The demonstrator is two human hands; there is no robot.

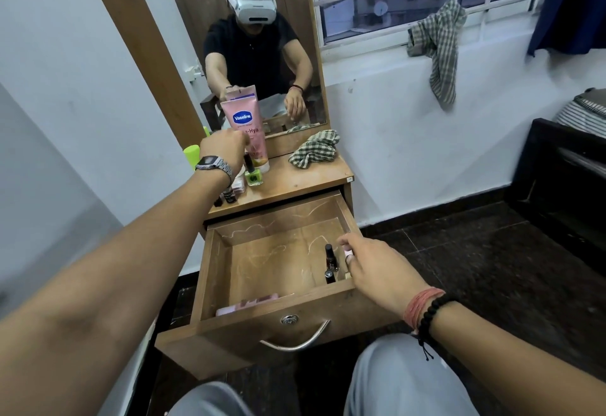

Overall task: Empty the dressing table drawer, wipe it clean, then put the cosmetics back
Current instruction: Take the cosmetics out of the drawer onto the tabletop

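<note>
Cosmetics are split now: dark nail polish bottles [330, 263] lie at the drawer [278, 254] right wall, where the right hand [373, 268] pinches a small pink item, while the left hand [223, 149], fingers curled at the Vaseline tube [247, 123] on the counter [295, 179], could topple it.

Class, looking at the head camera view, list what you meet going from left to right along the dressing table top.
Lime-green plastic container → left hand → green nail polish bottle with black cap → crumpled green-and-white checked cloth. The pink Vaseline tube stands behind the hand and bottle, so it is left out.
</note>
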